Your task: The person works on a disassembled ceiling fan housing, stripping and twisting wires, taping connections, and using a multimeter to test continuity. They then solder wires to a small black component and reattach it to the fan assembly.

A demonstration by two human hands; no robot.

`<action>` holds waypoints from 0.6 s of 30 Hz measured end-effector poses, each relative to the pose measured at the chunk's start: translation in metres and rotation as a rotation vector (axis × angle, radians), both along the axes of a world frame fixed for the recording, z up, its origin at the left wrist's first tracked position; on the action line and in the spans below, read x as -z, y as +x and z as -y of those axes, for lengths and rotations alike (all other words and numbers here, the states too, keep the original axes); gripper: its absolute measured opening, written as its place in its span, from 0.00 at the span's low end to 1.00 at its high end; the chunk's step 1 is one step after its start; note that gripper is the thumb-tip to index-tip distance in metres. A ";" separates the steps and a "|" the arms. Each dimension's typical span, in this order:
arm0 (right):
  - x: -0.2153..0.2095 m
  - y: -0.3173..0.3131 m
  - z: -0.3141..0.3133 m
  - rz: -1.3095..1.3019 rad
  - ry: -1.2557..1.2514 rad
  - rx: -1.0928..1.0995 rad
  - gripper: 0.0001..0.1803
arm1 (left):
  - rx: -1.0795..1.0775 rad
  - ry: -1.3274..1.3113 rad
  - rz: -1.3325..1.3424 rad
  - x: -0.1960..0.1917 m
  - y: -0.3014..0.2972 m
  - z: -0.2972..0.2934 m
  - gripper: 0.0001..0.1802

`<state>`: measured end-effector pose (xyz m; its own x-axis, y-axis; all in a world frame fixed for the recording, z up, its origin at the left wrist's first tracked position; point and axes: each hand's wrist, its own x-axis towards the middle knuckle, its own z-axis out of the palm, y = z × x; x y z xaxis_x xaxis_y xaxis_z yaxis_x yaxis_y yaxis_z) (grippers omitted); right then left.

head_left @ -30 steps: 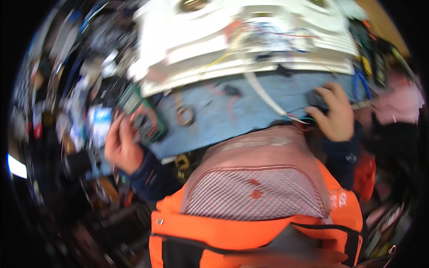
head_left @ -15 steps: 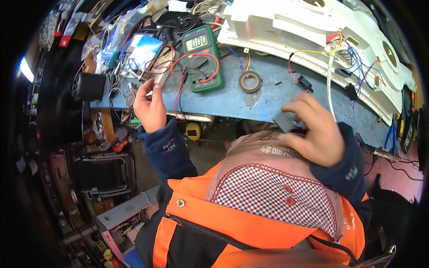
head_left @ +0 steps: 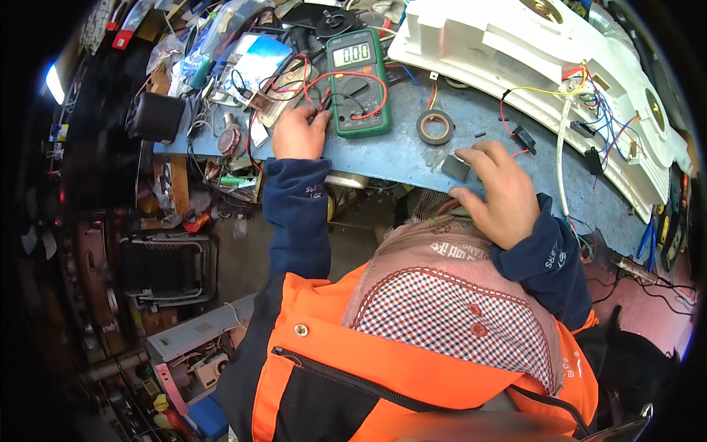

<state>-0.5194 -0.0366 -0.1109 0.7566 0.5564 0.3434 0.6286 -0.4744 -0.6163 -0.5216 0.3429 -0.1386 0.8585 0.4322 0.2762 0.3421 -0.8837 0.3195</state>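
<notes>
Blue bench (head_left: 403,153) below, our left hand (head_left: 300,134) meets red-and-black leads (head_left: 322,99), grip unclear; our loosely spread right hand (head_left: 502,193) touches a square dark-grey block (head_left: 456,169).

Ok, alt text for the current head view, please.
A person's right hand touches a small grey block at a blue workbench; their left hand is beside a green multimeter. A tape roll and wired white housing lie beyond.

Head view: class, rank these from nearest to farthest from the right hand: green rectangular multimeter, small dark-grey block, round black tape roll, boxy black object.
1. Dark-grey block: at the right hand.
2. Black tape roll: beyond the block, slightly left.
3. Green multimeter: left of the roll.
4. Black object: well left of the multimeter.
</notes>
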 end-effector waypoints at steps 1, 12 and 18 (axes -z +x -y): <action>0.000 -0.001 0.003 0.001 0.013 0.003 0.27 | 0.007 -0.034 0.005 -0.002 0.004 0.002 0.23; 0.004 -0.006 0.011 -0.012 0.114 -0.014 0.18 | -0.019 -0.384 -0.196 -0.025 -0.036 -0.010 0.15; 0.003 -0.003 0.007 0.011 0.131 -0.025 0.16 | -0.001 -0.480 0.085 -0.005 -0.035 -0.006 0.18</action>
<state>-0.5227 -0.0432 -0.1143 0.7390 0.5248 0.4224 0.6461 -0.3743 -0.6652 -0.5566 0.3492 -0.1338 0.8412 0.5284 0.1149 0.2977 -0.6299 0.7174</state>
